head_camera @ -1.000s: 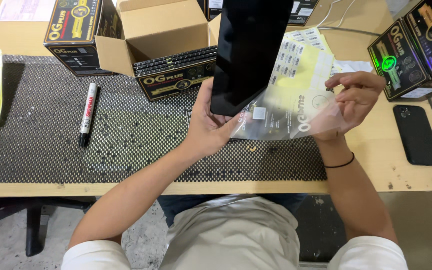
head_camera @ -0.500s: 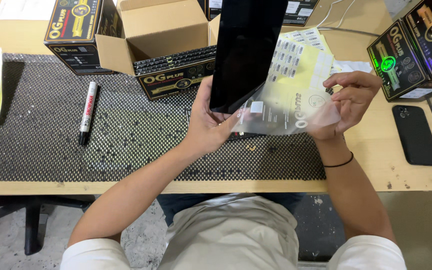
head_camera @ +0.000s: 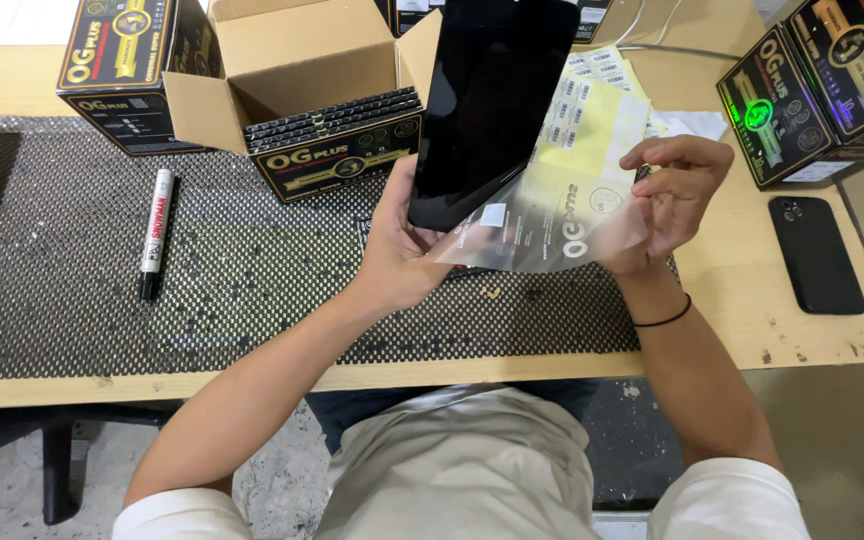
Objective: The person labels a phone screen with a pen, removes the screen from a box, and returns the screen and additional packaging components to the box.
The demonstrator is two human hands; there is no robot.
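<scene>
You're gripping the black glass panel [head_camera: 492, 100] upright over the mesh mat [head_camera: 252, 290] with your left hand [head_camera: 402, 250], while your right hand [head_camera: 667, 200] is pinching the clear plastic sleeve [head_camera: 552, 220] beside it, fingers curled.

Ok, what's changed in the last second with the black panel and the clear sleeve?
The right hand has drawn the clear sleeve slightly toward the black panel, closing the gap. The left hand still grips the panel's lower edge. The marker, open box and phone stayed put.
</scene>
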